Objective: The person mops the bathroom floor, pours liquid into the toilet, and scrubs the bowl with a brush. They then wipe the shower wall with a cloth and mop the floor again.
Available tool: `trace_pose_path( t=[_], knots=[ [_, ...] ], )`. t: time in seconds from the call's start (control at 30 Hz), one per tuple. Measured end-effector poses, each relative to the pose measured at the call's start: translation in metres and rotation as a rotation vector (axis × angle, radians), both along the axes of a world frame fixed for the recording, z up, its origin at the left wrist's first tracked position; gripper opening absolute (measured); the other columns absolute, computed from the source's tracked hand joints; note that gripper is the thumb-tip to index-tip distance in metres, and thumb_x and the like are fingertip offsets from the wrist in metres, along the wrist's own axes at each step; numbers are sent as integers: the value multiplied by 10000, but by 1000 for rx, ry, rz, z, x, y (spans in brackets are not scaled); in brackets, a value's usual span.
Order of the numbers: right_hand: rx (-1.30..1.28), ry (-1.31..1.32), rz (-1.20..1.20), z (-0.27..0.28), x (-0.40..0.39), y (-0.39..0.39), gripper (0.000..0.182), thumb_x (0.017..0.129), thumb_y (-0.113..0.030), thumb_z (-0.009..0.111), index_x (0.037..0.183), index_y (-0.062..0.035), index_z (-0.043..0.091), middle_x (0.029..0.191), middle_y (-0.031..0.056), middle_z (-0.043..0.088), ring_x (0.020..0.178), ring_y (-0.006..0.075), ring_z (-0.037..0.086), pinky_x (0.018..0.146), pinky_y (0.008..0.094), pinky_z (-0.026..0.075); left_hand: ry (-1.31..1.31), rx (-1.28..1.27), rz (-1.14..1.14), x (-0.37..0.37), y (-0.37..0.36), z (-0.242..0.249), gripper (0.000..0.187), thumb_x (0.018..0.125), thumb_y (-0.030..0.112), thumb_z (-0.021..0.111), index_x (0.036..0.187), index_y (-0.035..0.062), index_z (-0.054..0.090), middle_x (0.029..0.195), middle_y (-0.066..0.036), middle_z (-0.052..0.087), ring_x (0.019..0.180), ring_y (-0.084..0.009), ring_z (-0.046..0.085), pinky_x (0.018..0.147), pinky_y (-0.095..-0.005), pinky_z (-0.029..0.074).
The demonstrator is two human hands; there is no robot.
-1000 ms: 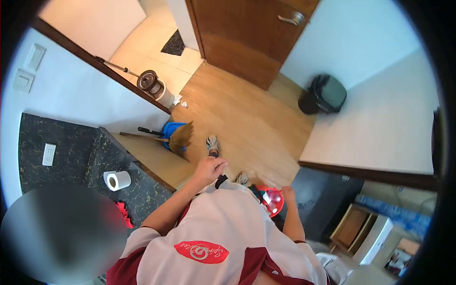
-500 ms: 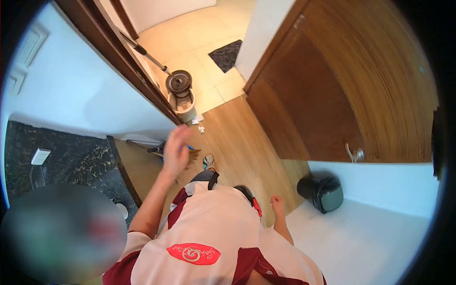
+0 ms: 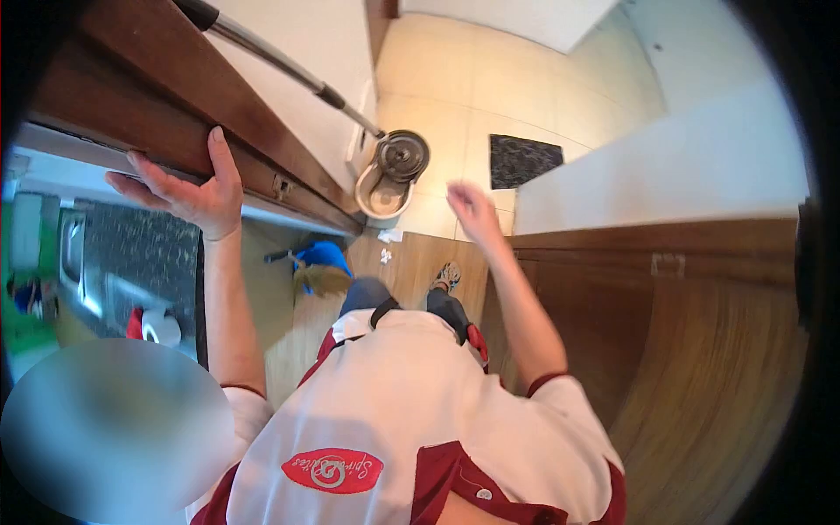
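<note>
Left hand on door frame, right hand raised free.
Left hand (image 3: 188, 188), upper left, lies flat on the frame (image 3: 131, 105), fingers spread, thumb up along the wood. Right hand (image 3: 472, 210), centre top, is blurred, holds nothing; finger state unclear. Mop bucket (image 3: 389, 179) sits on the tile just past the frame, handle (image 3: 280, 61) running to upper left. Broom (image 3: 319, 276) and blue dustpan (image 3: 325, 255) lie below it, left of the shoe (image 3: 448, 276).

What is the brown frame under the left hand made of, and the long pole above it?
The door frame looks like dark varnished wood: brown with faint grain, the left hand resting on it. The mop pole seems metal: grey, shiny, with a black joint.
</note>
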State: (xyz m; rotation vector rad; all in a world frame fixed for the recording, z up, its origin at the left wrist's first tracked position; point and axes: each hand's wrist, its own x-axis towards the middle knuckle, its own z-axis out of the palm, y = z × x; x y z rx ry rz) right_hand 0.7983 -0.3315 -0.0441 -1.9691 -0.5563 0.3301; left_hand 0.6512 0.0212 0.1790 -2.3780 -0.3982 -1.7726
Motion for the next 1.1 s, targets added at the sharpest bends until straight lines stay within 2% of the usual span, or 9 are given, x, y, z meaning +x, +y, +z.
trace_pose_path(
  t=[0.17,0.33,0.43,0.47,0.6,0.73,0.83,0.9,1.1],
  knots=[
    [129,-459,439,120,125,161,645,821,-310,768,1367,-77,516,1321,158,557,1209,298,557,1023,403,453,32,-57,-60,5,7,-5,1019,833,277,778,1570,99,97,1580,-225,-101,1475,-408,-23,1159,-540,254],
    [115,-504,559,98,138,285,735,763,-393,773,1366,-84,487,1327,191,551,1192,370,551,990,442,474,75,-3,77,8,1,-4,985,867,180,710,1578,133,28,1576,-204,-37,1459,-384,84,1172,-516,233],
    [-97,-160,781,91,127,310,605,776,-407,755,1256,-84,578,1131,171,668,1051,352,634,912,422,510,96,39,161,3,0,-7,984,865,169,709,1581,138,36,1587,-210,-29,1471,-392,48,1169,-521,219],
    [83,-118,721,59,127,324,419,796,-401,742,1013,-48,679,851,144,709,816,323,672,762,408,525,103,31,160,-3,8,-15,1007,869,299,725,1581,139,31,1595,-228,-60,1481,-420,-40,1175,-577,127],
    [278,-192,567,57,160,282,340,833,-352,723,875,-15,739,688,146,679,634,230,625,622,390,476,75,11,216,-5,7,-21,1032,843,290,752,1584,136,51,1597,-265,-20,1480,-456,-20,1168,-592,98],
    [405,237,311,43,233,188,185,903,-174,708,756,-66,678,624,-45,513,546,61,453,500,235,356,31,32,216,-3,11,-23,999,848,302,751,1577,130,90,1583,-280,5,1468,-467,60,1146,-558,207],
    [497,199,208,55,241,105,422,912,-136,692,586,-123,426,568,-12,428,532,100,410,537,274,368,-55,61,167,6,10,-23,938,856,278,745,1569,120,157,1582,-273,85,1460,-454,135,1144,-527,241],
    [547,196,109,64,222,69,447,905,-119,685,574,-128,384,558,-6,397,529,120,403,545,291,368,6,39,154,1,6,-18,991,841,222,772,1570,84,113,1589,-269,16,1479,-445,27,1177,-540,154],
    [559,158,-28,84,133,25,448,886,-126,694,555,-122,392,529,7,440,511,105,407,518,276,332,30,-208,113,-20,-24,-2,882,854,187,707,1568,70,202,1586,-316,129,1449,-493,197,1167,-484,253]
  ],
)
